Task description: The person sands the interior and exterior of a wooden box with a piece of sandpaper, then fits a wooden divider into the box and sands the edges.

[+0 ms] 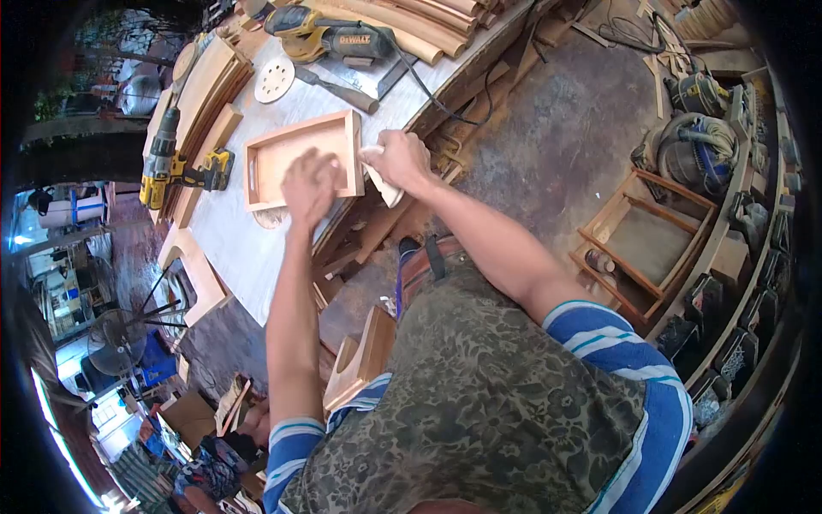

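A shallow wooden tray (274, 158) lies on the pale workbench (235, 248). My left hand (310, 184) rests on the tray's near corner, fingers curled over its rim. My right hand (401, 161) is at the tray's right side, closed around a folded piece of sandpaper (384, 184) that presses against the tray's outer wall.
A yellow orbital sander (330, 36), a sanding disc (275, 80) and a chisel (338, 88) lie beyond the tray. A yellow drill (167, 167) sits left, by stacked wood pieces. On the floor right are a wooden frame (646, 240) and a vacuum (698, 146).
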`<state>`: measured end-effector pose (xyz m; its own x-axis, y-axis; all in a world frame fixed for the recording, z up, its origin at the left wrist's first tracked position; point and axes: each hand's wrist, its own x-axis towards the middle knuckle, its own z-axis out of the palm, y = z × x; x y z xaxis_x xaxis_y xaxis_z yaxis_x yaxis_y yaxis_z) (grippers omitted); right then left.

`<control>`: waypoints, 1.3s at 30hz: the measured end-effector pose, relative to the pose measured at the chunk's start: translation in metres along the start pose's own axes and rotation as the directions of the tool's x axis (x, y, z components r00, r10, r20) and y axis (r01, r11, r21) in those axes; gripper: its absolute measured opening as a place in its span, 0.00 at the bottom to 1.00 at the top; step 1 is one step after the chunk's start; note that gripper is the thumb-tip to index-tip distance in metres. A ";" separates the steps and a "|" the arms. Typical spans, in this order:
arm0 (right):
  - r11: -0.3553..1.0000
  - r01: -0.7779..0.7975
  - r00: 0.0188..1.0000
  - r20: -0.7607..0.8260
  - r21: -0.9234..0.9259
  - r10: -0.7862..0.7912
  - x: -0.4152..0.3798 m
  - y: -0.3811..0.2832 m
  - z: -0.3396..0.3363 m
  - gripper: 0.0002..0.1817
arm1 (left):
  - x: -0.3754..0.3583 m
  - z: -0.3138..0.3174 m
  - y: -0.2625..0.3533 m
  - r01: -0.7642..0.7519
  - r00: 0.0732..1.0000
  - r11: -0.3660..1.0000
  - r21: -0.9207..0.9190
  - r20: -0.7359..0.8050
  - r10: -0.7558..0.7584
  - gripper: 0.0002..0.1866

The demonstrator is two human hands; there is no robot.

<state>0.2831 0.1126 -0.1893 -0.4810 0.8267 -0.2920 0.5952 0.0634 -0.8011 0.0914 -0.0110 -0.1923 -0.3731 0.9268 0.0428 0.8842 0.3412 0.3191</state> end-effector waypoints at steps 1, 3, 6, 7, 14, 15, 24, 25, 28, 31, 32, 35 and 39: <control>1.000 0.018 1.000 0.012 0.002 -0.018 -0.002 0.005 0.001 0.22 | -0.004 -0.004 0.022 -0.005 1.000 1.000 0.004 0.002 0.005 0.22; 0.997 -0.009 1.000 0.009 0.078 0.009 -0.006 0.024 0.010 0.20 | -0.019 -0.008 0.050 -0.112 0.994 0.979 -0.169 -0.007 0.112 0.23; 0.971 -0.032 0.999 0.042 0.237 0.023 -0.015 0.039 0.007 0.18 | -0.026 0.000 0.039 -0.164 0.980 0.976 -0.145 0.089 0.178 0.26; 0.968 -0.029 0.999 0.035 0.251 0.021 -0.017 0.046 0.008 0.18 | -0.027 -0.008 0.044 -0.174 0.978 0.976 -0.134 0.091 0.187 0.26; 0.807 -0.118 0.980 0.198 0.579 0.001 -0.036 0.086 0.045 0.13 | -0.041 -0.043 0.048 -0.218 0.875 0.935 -0.281 0.368 0.315 0.22; 0.796 -0.122 0.982 0.186 0.593 0.012 -0.041 0.089 0.049 0.13 | -0.033 -0.046 0.038 -0.231 0.864 0.933 -0.277 0.382 0.328 0.22; 0.786 -0.019 0.963 -0.200 0.618 0.180 -0.068 0.066 0.071 0.20 | 0.046 0.020 0.006 -0.512 0.859 0.858 0.032 0.020 0.512 0.44; 0.818 0.001 0.946 -0.266 0.576 0.186 -0.071 0.063 0.076 0.19 | 0.046 0.023 0.004 -0.533 0.846 0.846 0.021 0.035 0.532 0.44; 0.805 0.048 0.909 -0.359 0.591 0.209 -0.070 0.059 0.085 0.20 | 0.048 0.025 0.002 -0.511 0.855 0.859 0.024 0.113 0.505 0.50; 0.732 0.143 0.872 -0.435 0.666 0.225 -0.051 0.060 0.090 0.18 | 0.061 0.026 -0.006 -0.612 0.788 0.790 0.040 0.117 0.604 0.52; 0.694 0.131 0.875 -0.412 0.708 0.255 -0.053 0.059 0.095 0.18 | 0.063 0.028 -0.008 -0.617 0.784 0.786 0.034 0.115 0.611 0.53; 0.674 0.139 0.867 -0.418 0.725 0.272 -0.065 0.050 0.109 0.19 | 0.065 0.037 -0.011 -0.602 0.797 0.794 0.082 0.111 0.593 0.54; 0.611 0.097 0.837 -0.396 0.786 0.376 -0.059 0.051 0.112 0.19 | 0.077 0.034 -0.017 -0.672 0.737 0.737 0.074 0.165 0.655 0.54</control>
<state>0.2699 0.0038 -0.2718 0.0763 0.9377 -0.3390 -0.1893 -0.3202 -0.9282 0.0576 0.0599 -0.2268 0.3505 0.9327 0.0848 0.9233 -0.3593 0.1360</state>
